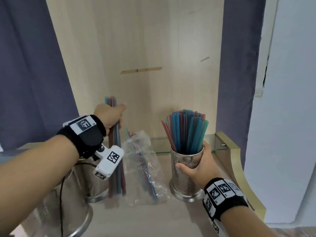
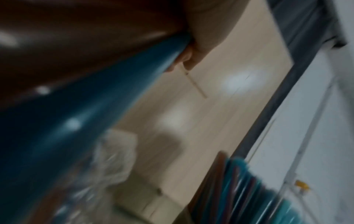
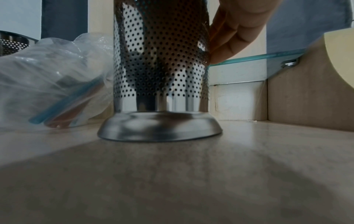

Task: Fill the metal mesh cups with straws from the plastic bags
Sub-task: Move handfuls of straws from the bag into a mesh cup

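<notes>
No brand or readable writing is seen; only black-and-white square code markers are carried on the two wrist bands, with small characters beside them too blurred to be read.

Three metal mesh cups are counted in the head view. The filled mesh cup (image 1: 185, 177) is stood on the counter (image 1: 136, 219) at about 4 o'clock from the picture's middle and is packed with upright blue and red straws (image 1: 185, 132). It is gripped by the right hand (image 1: 201, 166), thumb across the near wall and fingers curled round the far side; in the right wrist view those fingers (image 3: 229, 45) are seen pressed against the perforated wall.

A second mesh cup (image 1: 92, 183) is stood at 8 o'clock, partly hidden behind the left wrist camera, and a third mesh cup (image 1: 56, 214) is seen nearer, at 7 o'clock.

One bundle of straws (image 1: 117, 168), red and blue, is held upright in the closed left hand (image 1: 109, 115), its lower ends near the counter just right of the second mesh cup.

One clear plastic bag (image 1: 143, 170) is laid on the counter between the bundle and the filled cup, with a few straws inside.

A glass shelf (image 1: 215, 142) is fixed behind the filled cup.
</notes>
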### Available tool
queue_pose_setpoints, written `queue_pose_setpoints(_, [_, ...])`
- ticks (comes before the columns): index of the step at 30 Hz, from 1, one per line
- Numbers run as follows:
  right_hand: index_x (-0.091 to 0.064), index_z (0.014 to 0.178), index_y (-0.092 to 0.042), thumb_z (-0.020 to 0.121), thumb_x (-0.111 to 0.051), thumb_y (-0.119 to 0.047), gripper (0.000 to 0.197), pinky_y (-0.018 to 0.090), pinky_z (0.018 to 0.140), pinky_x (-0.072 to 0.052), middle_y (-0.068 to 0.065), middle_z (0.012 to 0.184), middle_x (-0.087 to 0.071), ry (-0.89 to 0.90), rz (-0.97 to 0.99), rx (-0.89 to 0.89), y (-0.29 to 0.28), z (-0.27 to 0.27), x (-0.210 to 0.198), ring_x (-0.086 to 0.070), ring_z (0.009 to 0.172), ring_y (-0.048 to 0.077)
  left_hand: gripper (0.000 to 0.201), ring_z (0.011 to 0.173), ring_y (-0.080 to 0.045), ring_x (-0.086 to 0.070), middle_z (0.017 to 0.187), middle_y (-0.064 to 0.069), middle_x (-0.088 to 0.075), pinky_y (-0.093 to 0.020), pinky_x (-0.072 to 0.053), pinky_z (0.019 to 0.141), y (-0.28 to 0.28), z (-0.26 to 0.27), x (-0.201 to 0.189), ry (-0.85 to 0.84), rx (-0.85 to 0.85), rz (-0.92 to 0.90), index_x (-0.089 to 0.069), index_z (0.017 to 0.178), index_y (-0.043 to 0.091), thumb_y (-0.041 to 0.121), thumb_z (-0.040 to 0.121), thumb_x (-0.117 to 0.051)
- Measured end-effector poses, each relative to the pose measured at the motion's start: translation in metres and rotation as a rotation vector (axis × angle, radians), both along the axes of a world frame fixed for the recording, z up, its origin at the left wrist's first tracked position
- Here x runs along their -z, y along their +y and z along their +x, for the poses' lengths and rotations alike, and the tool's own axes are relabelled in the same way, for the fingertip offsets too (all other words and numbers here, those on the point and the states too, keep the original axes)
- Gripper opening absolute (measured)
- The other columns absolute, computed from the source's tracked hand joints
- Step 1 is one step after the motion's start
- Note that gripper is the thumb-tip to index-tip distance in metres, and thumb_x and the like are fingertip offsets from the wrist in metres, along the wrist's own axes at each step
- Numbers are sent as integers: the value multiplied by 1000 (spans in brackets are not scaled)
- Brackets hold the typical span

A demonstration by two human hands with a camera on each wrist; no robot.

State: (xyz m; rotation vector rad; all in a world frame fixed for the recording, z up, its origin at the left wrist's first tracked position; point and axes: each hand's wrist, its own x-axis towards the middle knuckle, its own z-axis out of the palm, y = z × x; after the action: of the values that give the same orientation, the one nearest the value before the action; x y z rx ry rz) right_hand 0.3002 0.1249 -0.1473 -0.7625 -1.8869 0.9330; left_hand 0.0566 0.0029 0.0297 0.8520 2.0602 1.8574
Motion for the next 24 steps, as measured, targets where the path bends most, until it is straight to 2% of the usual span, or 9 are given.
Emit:
queue_pose_setpoints(2, [-28, 133, -41, 48, -89, -55, 105, 36, 102, -50, -14, 126, -57, -3, 1, 12, 1, 0, 1, -57, 116, 8, 37, 52, -26, -52, 60, -12, -58, -33, -44, 63, 3, -6, 23, 93, -55, -262, -59, 66, 4, 32, 89, -66])
queue_pose_setpoints(4, [-27, 135, -40, 49, -89, -56, 107, 37, 102, -50, -13, 127, -57, -10, 9, 26, 1, 0, 2, -58, 117, 9, 41, 77, -31, -61, 95, -20, -67, -31, -41, 67, 10, -10, 36, 198, -107, -471, -67, 97, -5, 35, 90, -64])
queue_pose_setpoints(6, [-26, 137, -38, 51, -90, -52, 108, 36, 102, -49, -12, 128, -57, -22, 11, 34, 0, -1, 2, -58, 117, 10, 49, 102, -32, -62, 123, -20, -61, -29, -40, 71, 20, -9, 43, 247, -133, -558, -58, 123, -5, 31, 91, -62])
queue_pose_setpoints(8, [-26, 139, -35, 53, -92, -49, 109, 37, 102, -49, -11, 128, -58, -27, 13, 41, -1, 0, 1, -58, 117, 12, 50, 110, -25, -58, 139, -14, -52, -26, -39, 76, 31, -10, 50, 191, -87, -529, -50, 135, 1, 22, 92, -62])
queue_pose_setpoints(10, [-26, 137, -38, 51, -90, -52, 109, 37, 102, -50, -12, 127, -58, -22, 7, 42, -1, 1, 1, -58, 116, 11, 48, 105, -18, -53, 141, -11, -50, -24, -38, 78, 43, -10, 60, 143, 26, -526, -47, 138, 0, 15, 94, -60])
queue_pose_setpoints(13, [-25, 131, -46, 45, -85, -61, 106, 35, 101, -50, -15, 125, -58, -20, 5, 35, -2, 1, 0, -58, 116, 9, 44, 96, -20, -50, 137, -21, -54, -23, -36, 79, 48, -7, 70, 208, 67, -632, -49, 133, -7, 17, 97, -56])
queue_pose_setpoints(17, [-21, 120, -56, 47, -88, -56, 99, 30, 101, -49, -21, 121, -57, -12, 10, 16, -1, 1, -1, -57, 115, 5, 45, 126, -32, -51, 141, -21, -49, -24, -30, 79, 46, -8, 80, 275, 46, -716, -46, 136, -5, 23, 101, -51])
queue_pose_setpoints(21, [-21, 121, -54, 46, -88, -56, 100, 29, 101, -48, -21, 122, -56, -2, 21, 3, 0, 1, 0, -56, 116, 5, 44, 97, -20, -45, 138, -21, -52, -26, -33, 80, 48, -13, 87, 288, 45, -724, -49, 134, -6, 23, 101, -50])
queue_pose_setpoints(24, [-23, 126, -50, 46, -87, -59, 103, 30, 102, -49, -19, 125, -56, 1, 27, -1, 1, 1, 1, -56, 118, 5, 44, 92, -20, -45, 120, -17, -61, -33, -41, 84, 53, -25, 90, 281, 42, -680, -55, 126, -5, 25, 95, -59])
